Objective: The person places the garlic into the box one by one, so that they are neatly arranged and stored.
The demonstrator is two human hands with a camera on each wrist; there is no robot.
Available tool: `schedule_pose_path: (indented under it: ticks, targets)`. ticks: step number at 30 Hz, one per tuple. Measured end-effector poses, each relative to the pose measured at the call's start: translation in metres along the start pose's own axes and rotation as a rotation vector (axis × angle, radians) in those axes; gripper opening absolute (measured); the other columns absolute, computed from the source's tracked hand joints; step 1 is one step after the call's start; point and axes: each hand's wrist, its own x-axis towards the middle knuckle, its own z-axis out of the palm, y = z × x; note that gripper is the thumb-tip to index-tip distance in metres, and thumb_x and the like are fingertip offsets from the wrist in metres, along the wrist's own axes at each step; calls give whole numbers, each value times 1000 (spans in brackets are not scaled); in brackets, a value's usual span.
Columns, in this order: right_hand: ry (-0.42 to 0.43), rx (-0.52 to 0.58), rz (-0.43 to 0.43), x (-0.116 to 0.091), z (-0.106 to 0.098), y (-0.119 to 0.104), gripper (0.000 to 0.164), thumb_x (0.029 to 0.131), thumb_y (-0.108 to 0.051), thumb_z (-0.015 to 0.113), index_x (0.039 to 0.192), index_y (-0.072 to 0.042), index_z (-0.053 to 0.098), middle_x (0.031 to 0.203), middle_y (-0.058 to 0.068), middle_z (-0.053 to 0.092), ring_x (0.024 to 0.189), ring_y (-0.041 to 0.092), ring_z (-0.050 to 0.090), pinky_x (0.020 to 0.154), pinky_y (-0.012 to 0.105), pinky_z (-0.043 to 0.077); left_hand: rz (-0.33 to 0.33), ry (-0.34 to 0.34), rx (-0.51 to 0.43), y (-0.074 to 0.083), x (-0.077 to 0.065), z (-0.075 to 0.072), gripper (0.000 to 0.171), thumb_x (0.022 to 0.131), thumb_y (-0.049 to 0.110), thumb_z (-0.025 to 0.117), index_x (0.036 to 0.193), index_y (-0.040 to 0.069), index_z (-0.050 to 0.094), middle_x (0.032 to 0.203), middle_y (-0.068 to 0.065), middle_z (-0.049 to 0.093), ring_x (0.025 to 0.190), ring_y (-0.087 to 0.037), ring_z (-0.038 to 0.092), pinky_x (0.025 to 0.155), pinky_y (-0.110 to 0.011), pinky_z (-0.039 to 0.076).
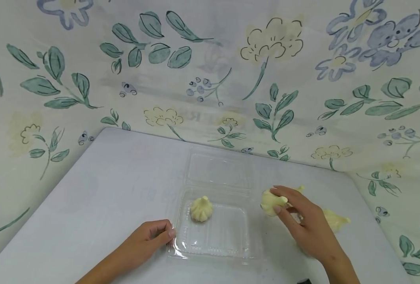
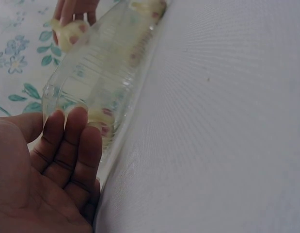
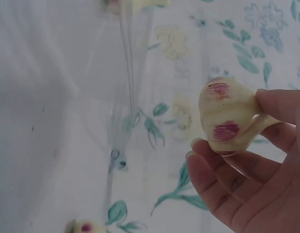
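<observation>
My right hand (image 1: 307, 225) pinches a garlic bulb (image 1: 272, 202) between thumb and fingers, raised just right of the clear plastic container (image 1: 227, 252). Purple patches show on this bulb (image 3: 226, 114) in the right wrist view. The container lies with its lid folded back flat behind it. Another garlic bulb (image 1: 201, 209) sits in the left rear part of the container's base. At the near left edge, my left hand (image 1: 149, 240) grips the container's rim between thumb and fingertips. In the left wrist view, its fingers (image 2: 72, 145) curl up against the clear wall.
More garlic bulbs (image 1: 334, 220) lie on the table to the right, partly hidden behind my right hand. A small black object (image 1: 304, 281) shows at the bottom edge. Behind the white table (image 1: 124, 177) hangs a floral cloth (image 1: 210, 79).
</observation>
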Motion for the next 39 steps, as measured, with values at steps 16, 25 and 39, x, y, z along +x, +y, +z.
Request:
schedule_pose_path:
  ticks: [16,25,39]
  targets:
    - [-223,131,11,17,64,-3,38,106,-23,66,141,-13,61,139,-4,62,106,9,64,81,30,58,1,5,0,-2,-1,3,22,110,18,55,90,14,65,85,-4,64,88,-17,61,81,-29,47]
    - [-311,130,86,21,79,-5,42,105,-26,67,142,-10,56,124,0,67,100,16,69,83,35,59,-20,10,-3,0,0,5,23,110,20,55,90,14,65,85,-7,63,87,-18,61,80,-30,47]
    - [-340,150,133,25,99,-8,39,103,-23,68,139,-10,58,130,2,65,104,17,68,82,31,59,-37,1,4,2,1,3,24,110,20,55,90,12,65,86,-10,63,88,-19,61,82,-29,46]
